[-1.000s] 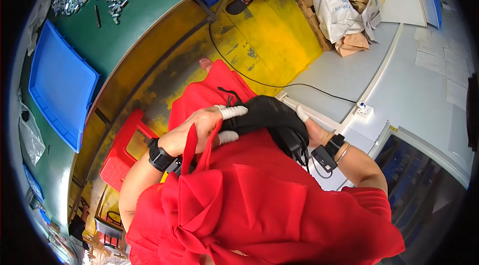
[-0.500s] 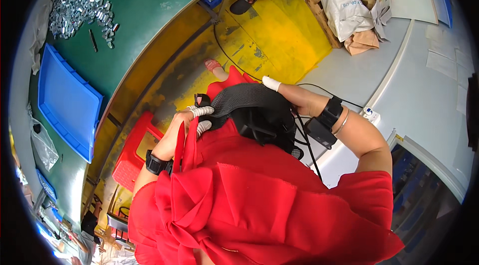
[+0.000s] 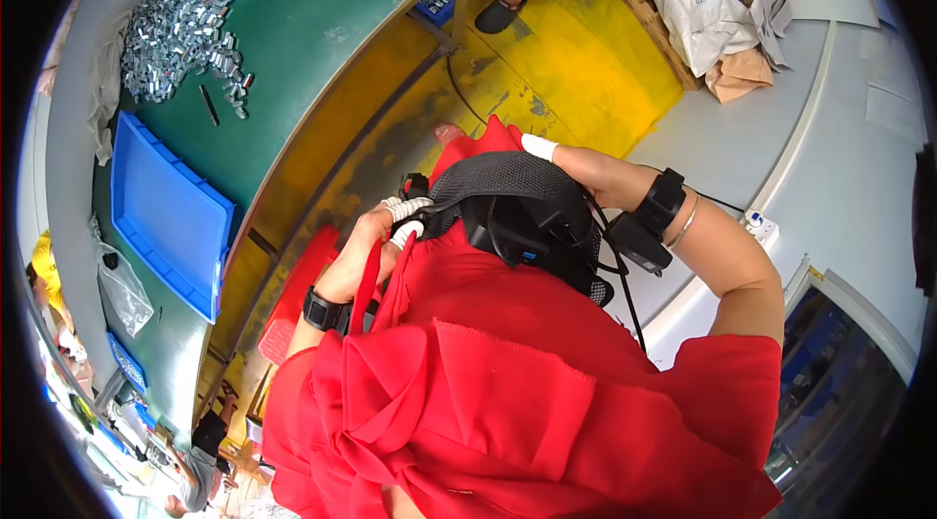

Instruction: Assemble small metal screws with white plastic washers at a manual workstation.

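The black mesh-backed device (image 3: 517, 211), held at the chest, is gripped at its left edge by the left hand (image 3: 366, 250); the right hand (image 3: 571, 160), apparently closed behind it, should be kept steadying it; cables should be left slack.

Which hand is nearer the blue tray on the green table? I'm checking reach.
Left. The left hand grips the black mesh pack on the side toward the blue tray; the right hand holds the pack's far side.
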